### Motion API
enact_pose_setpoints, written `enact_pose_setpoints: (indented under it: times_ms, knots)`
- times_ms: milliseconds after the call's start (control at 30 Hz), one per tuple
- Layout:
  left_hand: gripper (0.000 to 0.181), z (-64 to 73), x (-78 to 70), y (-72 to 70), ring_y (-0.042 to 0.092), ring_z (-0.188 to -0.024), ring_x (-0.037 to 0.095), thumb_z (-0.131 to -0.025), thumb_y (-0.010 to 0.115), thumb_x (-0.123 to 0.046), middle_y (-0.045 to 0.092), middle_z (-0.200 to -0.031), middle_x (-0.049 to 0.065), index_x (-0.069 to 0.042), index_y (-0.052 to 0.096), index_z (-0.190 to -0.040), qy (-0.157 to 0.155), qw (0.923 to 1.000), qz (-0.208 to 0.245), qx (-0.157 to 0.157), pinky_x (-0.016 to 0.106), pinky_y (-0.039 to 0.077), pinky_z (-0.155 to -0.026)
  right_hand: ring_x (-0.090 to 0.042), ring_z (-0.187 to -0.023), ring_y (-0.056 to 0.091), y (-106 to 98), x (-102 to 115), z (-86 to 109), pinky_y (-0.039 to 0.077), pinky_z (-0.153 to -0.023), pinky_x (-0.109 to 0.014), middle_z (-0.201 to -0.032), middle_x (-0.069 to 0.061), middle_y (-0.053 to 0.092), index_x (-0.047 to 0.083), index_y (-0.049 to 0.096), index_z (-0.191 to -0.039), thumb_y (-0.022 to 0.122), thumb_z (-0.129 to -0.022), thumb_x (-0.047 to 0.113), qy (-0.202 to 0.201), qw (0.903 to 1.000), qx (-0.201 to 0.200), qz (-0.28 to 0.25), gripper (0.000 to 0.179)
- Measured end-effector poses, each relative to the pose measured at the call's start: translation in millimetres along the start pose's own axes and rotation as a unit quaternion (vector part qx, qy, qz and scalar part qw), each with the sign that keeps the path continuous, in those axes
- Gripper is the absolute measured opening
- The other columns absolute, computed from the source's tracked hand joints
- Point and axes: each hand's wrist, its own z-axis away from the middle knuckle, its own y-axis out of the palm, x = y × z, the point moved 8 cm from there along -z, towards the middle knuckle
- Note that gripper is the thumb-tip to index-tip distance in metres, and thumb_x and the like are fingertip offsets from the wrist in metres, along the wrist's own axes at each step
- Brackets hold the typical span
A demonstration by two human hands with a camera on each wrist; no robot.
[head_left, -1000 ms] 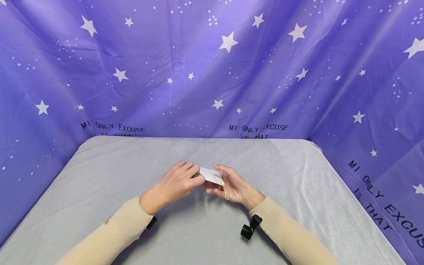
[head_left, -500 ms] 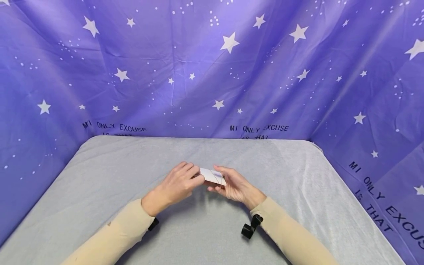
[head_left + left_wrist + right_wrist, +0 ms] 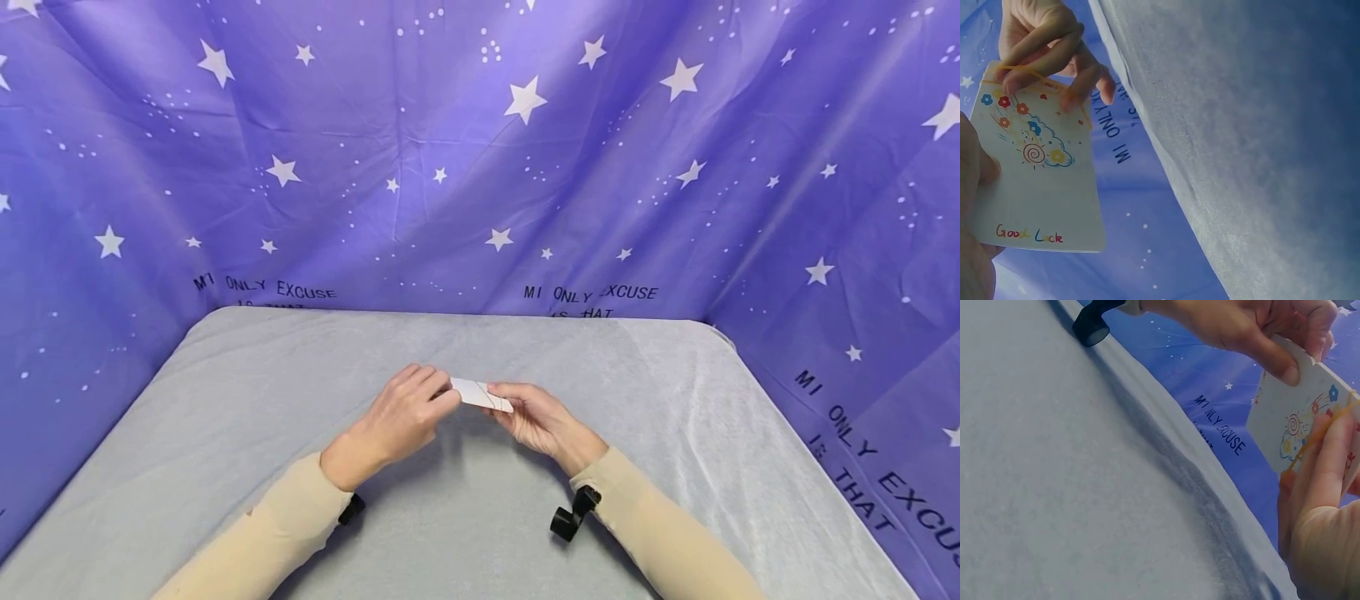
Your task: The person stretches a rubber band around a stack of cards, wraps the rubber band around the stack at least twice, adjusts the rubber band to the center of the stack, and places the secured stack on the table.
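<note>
A thin stack of white cards is held up above the table between both hands. Colourful flowers, a spiral sun and the words "Good Luck" decorate one face of the cards in the left wrist view. My left hand grips one end, its thumb on the edge. At the opposite end, my right hand pinches the stack, thumb above and fingers beneath. An orange rubber band loops around that end, crossing the printed face slantwise and passing over the right fingers.
A grey cloth-covered table lies under the hands. Purple star-printed fabric with black lettering hangs behind and at the sides. A black wrist camera juts out below the right sleeve.
The right thumb and fingers have closed in on the card end from a wider spread that stretched the rubber band. The left hand keeps its grip, and the stack has tilted slightly.
</note>
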Motion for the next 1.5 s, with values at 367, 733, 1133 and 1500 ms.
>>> enact_pose_setpoints:
  times_ms: [367,733,1133,1500]
  knots:
    - [0.02,1.1,3.6,-4.3,0.048,-0.064,0.021,-0.071,0.051,0.011,0.051,-0.077,0.004,-0.008,0.049,-0.076,-0.016,0.9996,-0.002,-0.024,0.031,0.039,-0.056,-0.02,-0.071,0.069,1,7,-2.2,0.054,-0.065,-0.019,-0.086,-0.016,0.062,-0.003,0.04,-0.098,0.034,-0.093,-0.008,-0.035,0.9993,0.001,0.014,0.01]
    - [0.024,2.3,3.9,-5.3,0.049,-0.065,0.021,-0.066,0.054,0.013,0.052,-0.078,0.004,-0.008,0.052,-0.079,-0.023,0.9994,-0.002,-0.025,0.031,0.039,-0.056,-0.014,-0.067,0.066,-3,8,-1.7,0.054,-0.063,-0.018,-0.083,-0.014,0.063,-0.002,0.041,-0.098,0.033,-0.093,-0.008,-0.041,0.9991,-0.005,0.004,0.011]
    - [0.024,3.0,6.2,-6.3,0.05,-0.067,0.022,-0.067,0.057,0.012,0.054,-0.079,0.005,-0.007,0.053,-0.08,-0.033,0.9993,-0.007,-0.018,0.032,0.042,-0.058,-0.008,-0.065,0.063,-4,12,-1.9,0.055,-0.066,-0.02,-0.084,-0.013,0.061,-0.001,0.038,-0.099,0.035,-0.092,-0.007,-0.064,0.9973,-0.02,0.029,0.01]
    - [0.018,2.4,13.6,-14.3,0.053,-0.065,0.021,-0.072,0.057,0.01,0.055,-0.077,0.005,-0.005,0.054,-0.08,-0.058,0.9974,0.005,-0.044,0.031,0.045,-0.057,-0.019,-0.073,0.066,-3,16,4.2,0.055,-0.069,-0.022,-0.091,-0.013,0.062,0.001,0.04,-0.111,0.041,-0.096,0.01,-0.067,0.995,-0.054,0.051,0.018]
